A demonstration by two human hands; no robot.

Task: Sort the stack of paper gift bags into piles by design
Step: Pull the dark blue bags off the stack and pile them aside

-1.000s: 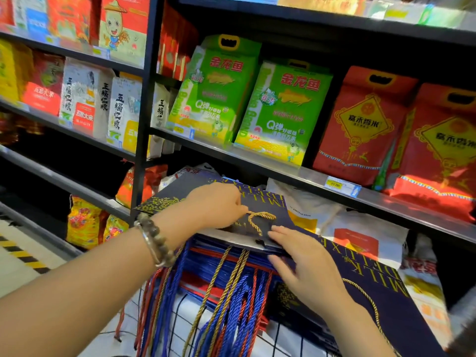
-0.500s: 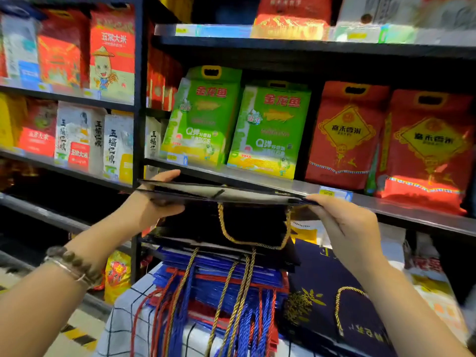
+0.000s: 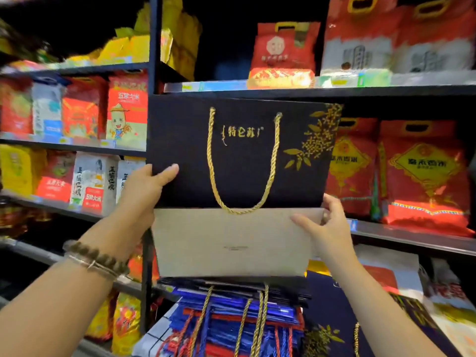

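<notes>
matt paper gift bag (image 3: 239,155), twisted cord handle (image 3: 270,161)

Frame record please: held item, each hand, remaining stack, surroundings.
held item: navy gift bag, gold rope handle, folded flat, held upright
left hand: grips the bag's left edge
right hand: grips its lower right edge
stack: blue, red and navy bags below, cords hanging forward
beside stack: another navy bag lying to its right
background: shelves of rice sacks

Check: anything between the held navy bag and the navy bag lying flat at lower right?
Nothing visible does. The left hand and right hand hold the held navy bag upright above the mixed stack; the flat navy bag at lower right lies with its top bare, open air between.
</notes>
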